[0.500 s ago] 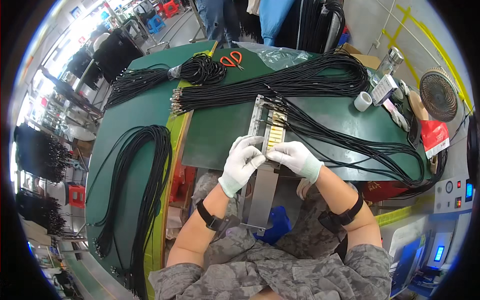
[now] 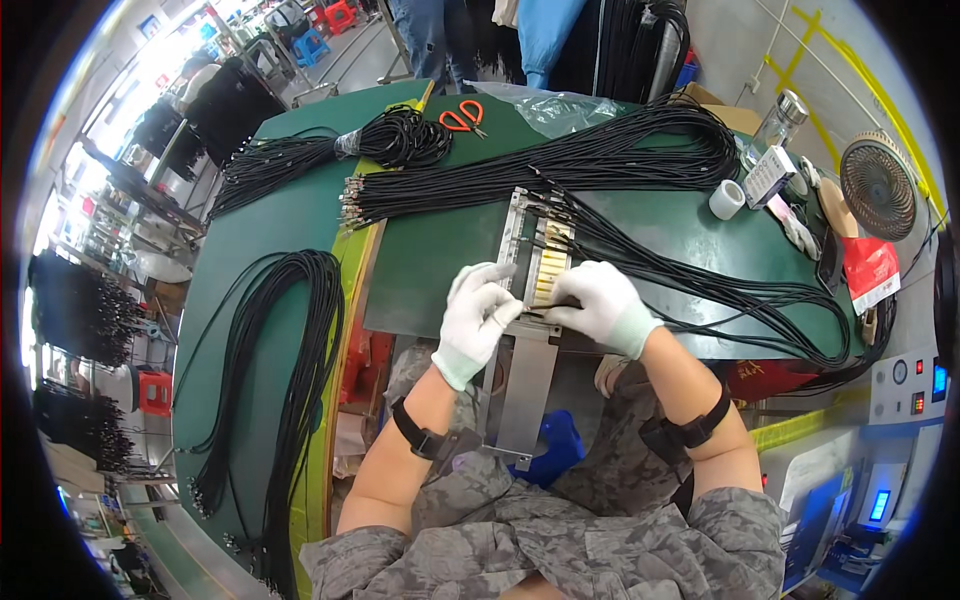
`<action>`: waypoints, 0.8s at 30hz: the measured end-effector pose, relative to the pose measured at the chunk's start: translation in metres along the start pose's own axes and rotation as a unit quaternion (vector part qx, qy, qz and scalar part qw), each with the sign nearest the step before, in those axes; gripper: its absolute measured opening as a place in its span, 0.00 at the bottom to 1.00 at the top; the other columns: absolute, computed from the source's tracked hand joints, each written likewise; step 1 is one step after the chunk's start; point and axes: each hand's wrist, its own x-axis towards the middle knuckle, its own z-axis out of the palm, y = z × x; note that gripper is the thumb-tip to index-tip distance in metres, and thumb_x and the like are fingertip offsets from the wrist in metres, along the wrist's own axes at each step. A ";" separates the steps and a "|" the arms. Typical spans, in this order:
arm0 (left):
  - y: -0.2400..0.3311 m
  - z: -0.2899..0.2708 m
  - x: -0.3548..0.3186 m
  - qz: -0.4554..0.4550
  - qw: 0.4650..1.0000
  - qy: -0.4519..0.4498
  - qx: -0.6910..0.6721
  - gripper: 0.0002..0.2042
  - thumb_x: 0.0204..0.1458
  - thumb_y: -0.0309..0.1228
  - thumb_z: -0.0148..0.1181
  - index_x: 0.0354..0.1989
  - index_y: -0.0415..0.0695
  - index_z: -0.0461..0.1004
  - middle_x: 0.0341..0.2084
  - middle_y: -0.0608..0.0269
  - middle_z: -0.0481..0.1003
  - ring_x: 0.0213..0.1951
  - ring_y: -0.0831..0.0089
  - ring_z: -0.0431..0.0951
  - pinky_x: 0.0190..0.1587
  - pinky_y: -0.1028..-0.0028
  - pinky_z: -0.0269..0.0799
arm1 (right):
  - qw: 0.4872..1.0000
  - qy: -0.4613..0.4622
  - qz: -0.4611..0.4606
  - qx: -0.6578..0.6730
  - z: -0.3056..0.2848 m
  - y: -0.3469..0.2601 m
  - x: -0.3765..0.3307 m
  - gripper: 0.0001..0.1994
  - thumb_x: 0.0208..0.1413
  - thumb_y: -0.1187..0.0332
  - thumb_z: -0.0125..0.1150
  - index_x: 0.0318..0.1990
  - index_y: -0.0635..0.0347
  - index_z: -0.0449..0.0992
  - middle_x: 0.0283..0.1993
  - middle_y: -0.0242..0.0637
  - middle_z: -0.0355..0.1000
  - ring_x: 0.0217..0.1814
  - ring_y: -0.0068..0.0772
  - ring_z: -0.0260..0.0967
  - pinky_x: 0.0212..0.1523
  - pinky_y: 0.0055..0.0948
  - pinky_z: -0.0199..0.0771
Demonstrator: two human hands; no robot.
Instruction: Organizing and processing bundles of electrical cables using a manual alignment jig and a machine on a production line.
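Little moved: both gloved hands stay at the metal jig (image 2: 528,330). Left hand (image 2: 478,318) pinches and steadies a black cable end (image 2: 540,313); right hand (image 2: 603,305) grips it, seating it near the brass-tipped row (image 2: 553,262).

Scissors (image 2: 462,115) lie behind the cable bundle (image 2: 560,165), tape roll (image 2: 726,199) right.
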 end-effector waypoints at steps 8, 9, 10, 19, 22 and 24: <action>0.007 -0.004 0.001 0.054 0.952 0.048 0.297 0.07 0.43 0.35 0.64 0.24 0.45 0.76 0.46 0.60 0.74 0.54 0.57 0.66 0.62 0.57 0.50 | 0.999 -0.010 0.041 -0.028 -0.002 -0.002 -0.011 0.07 0.45 0.63 0.65 0.30 0.53 0.78 0.27 0.34 0.73 0.34 0.41 0.70 0.38 0.37 0.68; 0.006 -0.004 0.001 0.054 0.952 0.047 0.297 0.07 0.43 0.35 0.64 0.24 0.45 0.76 0.46 0.60 0.74 0.54 0.57 0.66 0.62 0.57 0.50 | 0.999 -0.010 0.041 -0.028 -0.002 0.000 -0.012 0.07 0.45 0.63 0.65 0.30 0.53 0.78 0.27 0.34 0.73 0.34 0.41 0.70 0.38 0.37 0.68; 0.004 -0.004 0.001 0.048 0.952 0.053 0.296 0.07 0.44 0.35 0.63 0.25 0.45 0.76 0.46 0.59 0.74 0.54 0.57 0.67 0.61 0.58 0.52 | 0.999 0.000 0.038 -0.028 -0.002 0.005 -0.013 0.06 0.46 0.63 0.64 0.29 0.52 0.78 0.26 0.35 0.73 0.33 0.42 0.70 0.37 0.38 0.69; -0.020 -0.007 -0.003 -0.081 0.986 0.055 0.133 0.06 0.51 0.30 0.57 0.34 0.43 0.77 0.39 0.58 0.76 0.46 0.60 0.72 0.53 0.65 0.63 | 0.996 0.030 0.050 -0.069 -0.008 0.003 -0.013 0.05 0.47 0.62 0.62 0.27 0.51 0.77 0.24 0.34 0.73 0.32 0.40 0.69 0.36 0.36 0.67; -0.021 -0.005 -0.002 -0.083 0.986 0.057 0.136 0.07 0.53 0.29 0.55 0.37 0.42 0.77 0.38 0.57 0.76 0.44 0.61 0.73 0.51 0.66 0.64 | 0.995 0.019 0.058 -0.085 -0.007 0.006 -0.013 0.05 0.47 0.63 0.62 0.27 0.52 0.77 0.24 0.33 0.72 0.33 0.39 0.69 0.37 0.35 0.66; -0.021 -0.003 -0.002 -0.056 0.981 0.045 0.180 0.08 0.54 0.29 0.53 0.39 0.42 0.77 0.37 0.57 0.76 0.43 0.62 0.73 0.51 0.66 0.64 | 0.996 0.015 0.032 -0.085 -0.003 0.009 -0.014 0.05 0.47 0.63 0.62 0.26 0.52 0.77 0.24 0.32 0.72 0.33 0.38 0.69 0.37 0.35 0.66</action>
